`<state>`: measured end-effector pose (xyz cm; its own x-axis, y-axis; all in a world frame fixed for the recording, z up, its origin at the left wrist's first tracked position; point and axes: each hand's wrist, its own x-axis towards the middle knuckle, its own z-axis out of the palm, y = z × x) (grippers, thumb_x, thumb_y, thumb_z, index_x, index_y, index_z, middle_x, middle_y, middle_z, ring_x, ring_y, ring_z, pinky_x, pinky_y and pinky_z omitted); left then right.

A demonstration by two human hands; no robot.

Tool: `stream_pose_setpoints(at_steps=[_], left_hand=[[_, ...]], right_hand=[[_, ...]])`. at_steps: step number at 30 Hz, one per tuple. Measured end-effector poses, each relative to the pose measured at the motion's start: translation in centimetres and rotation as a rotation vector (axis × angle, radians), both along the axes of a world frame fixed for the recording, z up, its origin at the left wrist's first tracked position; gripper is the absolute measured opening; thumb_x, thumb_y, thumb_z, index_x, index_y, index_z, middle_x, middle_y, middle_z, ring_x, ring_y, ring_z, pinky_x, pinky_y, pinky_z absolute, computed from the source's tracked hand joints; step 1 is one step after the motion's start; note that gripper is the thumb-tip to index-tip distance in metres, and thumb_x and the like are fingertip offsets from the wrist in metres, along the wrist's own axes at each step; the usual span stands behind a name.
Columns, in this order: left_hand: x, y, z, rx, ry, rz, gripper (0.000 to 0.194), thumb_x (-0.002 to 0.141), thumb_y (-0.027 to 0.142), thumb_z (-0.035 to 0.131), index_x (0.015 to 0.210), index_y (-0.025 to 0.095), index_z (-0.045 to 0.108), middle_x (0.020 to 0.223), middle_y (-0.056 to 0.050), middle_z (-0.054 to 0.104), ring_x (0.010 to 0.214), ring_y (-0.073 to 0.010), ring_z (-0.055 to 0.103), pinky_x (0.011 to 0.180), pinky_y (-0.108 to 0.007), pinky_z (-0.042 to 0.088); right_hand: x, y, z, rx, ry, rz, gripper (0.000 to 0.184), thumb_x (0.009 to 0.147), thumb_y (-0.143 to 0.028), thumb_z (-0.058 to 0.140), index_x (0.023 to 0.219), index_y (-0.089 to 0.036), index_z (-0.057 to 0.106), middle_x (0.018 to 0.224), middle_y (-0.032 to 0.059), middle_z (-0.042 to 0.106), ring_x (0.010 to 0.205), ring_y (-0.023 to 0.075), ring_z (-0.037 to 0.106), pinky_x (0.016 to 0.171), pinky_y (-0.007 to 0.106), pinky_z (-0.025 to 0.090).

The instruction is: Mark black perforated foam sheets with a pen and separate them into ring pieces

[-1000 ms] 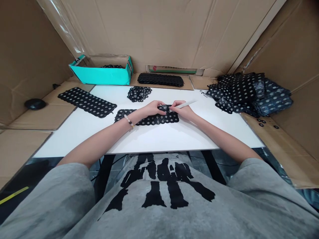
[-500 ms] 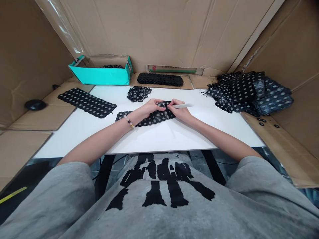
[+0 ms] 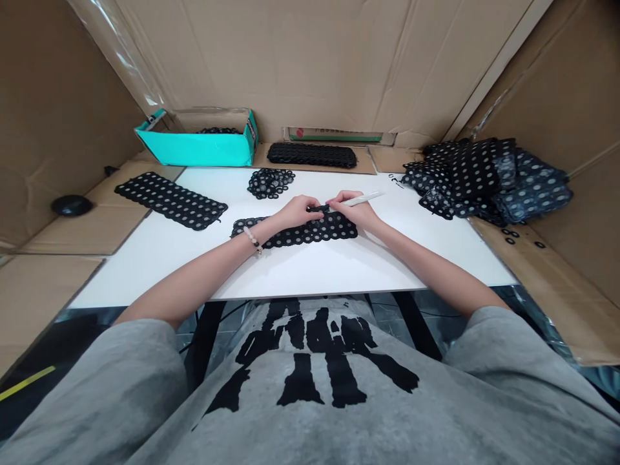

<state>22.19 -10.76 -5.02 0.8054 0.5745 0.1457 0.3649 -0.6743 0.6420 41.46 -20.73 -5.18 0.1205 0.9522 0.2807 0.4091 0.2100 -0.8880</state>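
A black sheet dotted with pale round spots [image 3: 310, 234] lies across the white table in front of me. My left hand [image 3: 299, 212] pinches its far edge between thumb and fingers, and part of the sheet is hidden under this hand and wrist. Held like a pencil in my right hand [image 3: 356, 205] is a white pen-shaped tool [image 3: 365, 197], its back end pointing right. Its tip is at the pinched edge, close to my left fingertips; the tip itself is too small to make out.
A similar dotted sheet [image 3: 172, 200] lies left, and a pile of black rings [image 3: 271, 183] sits behind my hands. At the back stand a turquoise box [image 3: 203, 150] and stacked black sheets [image 3: 311, 155]. Dotted sheets are heaped [image 3: 479, 177] at right. Cardboard walls [image 3: 310, 71] surround the table.
The sheet now lies flatter, its right end further right and its far edge lifted in my fingers. The pen-shaped tool has tilted, its back end higher and further right.
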Motion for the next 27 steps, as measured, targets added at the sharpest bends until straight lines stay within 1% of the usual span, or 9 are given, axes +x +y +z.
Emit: stream_pose_setpoints(at_steps=[4, 8, 11, 14, 17, 19, 21, 24, 27], left_hand=[[0.1, 0.0, -0.1, -0.039, -0.024, 0.062, 0.022, 0.075, 0.037, 0.074, 0.082, 0.016, 0.073, 0.077, -0.001, 0.071, 0.076, -0.0187, 0.060, 0.076, -0.030, 0.042], [0.2, 0.1, -0.2, -0.232, -0.045, 0.039, 0.024, 0.073, 0.040, 0.074, 0.074, 0.016, 0.071, 0.072, 0.000, 0.069, 0.070, -0.0170, 0.056, 0.071, -0.029, 0.040], [0.1, 0.0, -0.2, -0.385, -0.101, 0.060, 0.027, 0.071, 0.043, 0.074, 0.074, 0.016, 0.070, 0.069, 0.001, 0.066, 0.068, -0.0158, 0.053, 0.070, -0.030, 0.038], [-0.2, -0.2, 0.3, -0.514, -0.117, 0.053, 0.031, 0.067, 0.045, 0.078, 0.069, 0.017, 0.067, 0.064, 0.001, 0.060, 0.062, -0.0142, 0.048, 0.065, -0.029, 0.034], [-0.7, -0.1, 1.0, -0.605, -0.074, -0.016, 0.035, 0.066, 0.049, 0.080, 0.071, 0.017, 0.067, 0.067, 0.000, 0.061, 0.063, -0.0153, 0.050, 0.063, -0.030, 0.035], [-0.7, 0.0, 1.2, -0.597, -0.043, -0.066, 0.037, 0.065, 0.050, 0.080, 0.076, 0.017, 0.069, 0.074, -0.001, 0.065, 0.068, -0.0175, 0.055, 0.066, -0.031, 0.038], [-0.5, 0.2, 1.0, -0.490, -0.036, -0.079, 0.039, 0.063, 0.049, 0.082, 0.081, 0.017, 0.069, 0.081, -0.001, 0.068, 0.076, -0.0196, 0.059, 0.072, -0.031, 0.042], [0.0, 0.3, 0.3, -0.299, -0.039, -0.043, 0.040, 0.059, 0.044, 0.084, 0.083, 0.018, 0.066, 0.084, -0.001, 0.069, 0.082, -0.0215, 0.061, 0.079, -0.032, 0.045], [0.3, 0.3, -0.3, -0.281, -0.055, -0.004, 0.041, 0.059, 0.037, 0.084, 0.089, 0.018, 0.064, 0.082, 0.000, 0.069, 0.081, -0.0210, 0.062, 0.080, -0.032, 0.046]], right_hand=[[-0.7, 0.1, -0.8, 0.003, -0.053, -0.066, 0.024, 0.076, -0.042, 0.066, 0.067, -0.021, 0.063, 0.069, 0.0014, 0.067, 0.069, 0.0179, 0.058, 0.070, 0.032, 0.044], [-0.7, 0.1, -0.9, 0.025, -0.053, -0.074, 0.024, 0.078, -0.042, 0.065, 0.068, -0.021, 0.061, 0.069, 0.0012, 0.066, 0.068, 0.0177, 0.057, 0.069, 0.032, 0.043], [-1.0, -0.1, -0.9, 0.053, -0.092, -0.082, 0.022, 0.080, -0.040, 0.063, 0.069, -0.022, 0.058, 0.070, 0.0008, 0.065, 0.069, 0.0181, 0.058, 0.069, 0.032, 0.043], [-1.6, -0.3, -1.0, 0.093, -0.165, -0.092, 0.021, 0.085, -0.039, 0.060, 0.073, -0.023, 0.055, 0.071, 0.0000, 0.065, 0.070, 0.0186, 0.058, 0.068, 0.032, 0.041], [-1.9, -0.4, -1.2, 0.099, -0.210, -0.094, 0.018, 0.088, -0.039, 0.058, 0.078, -0.024, 0.055, 0.073, -0.0003, 0.066, 0.070, 0.0192, 0.058, 0.067, 0.032, 0.040], [-1.7, -0.3, -1.2, 0.089, -0.208, -0.091, 0.017, 0.087, -0.039, 0.059, 0.079, -0.024, 0.056, 0.072, -0.0004, 0.066, 0.070, 0.0194, 0.058, 0.067, 0.033, 0.040], [-1.3, -0.1, -1.2, 0.081, -0.168, -0.086, 0.019, 0.084, -0.040, 0.062, 0.076, -0.023, 0.056, 0.070, -0.0008, 0.064, 0.069, 0.0189, 0.057, 0.067, 0.032, 0.041], [-0.6, 0.0, -1.1, 0.043, -0.069, -0.070, 0.024, 0.077, -0.043, 0.067, 0.071, -0.023, 0.056, 0.068, -0.0007, 0.062, 0.066, 0.0173, 0.054, 0.066, 0.032, 0.041], [-0.2, -0.1, -0.9, -0.023, -0.014, -0.045, 0.026, 0.072, -0.044, 0.070, 0.066, -0.022, 0.057, 0.067, -0.0002, 0.062, 0.066, 0.0164, 0.053, 0.066, 0.031, 0.040]])
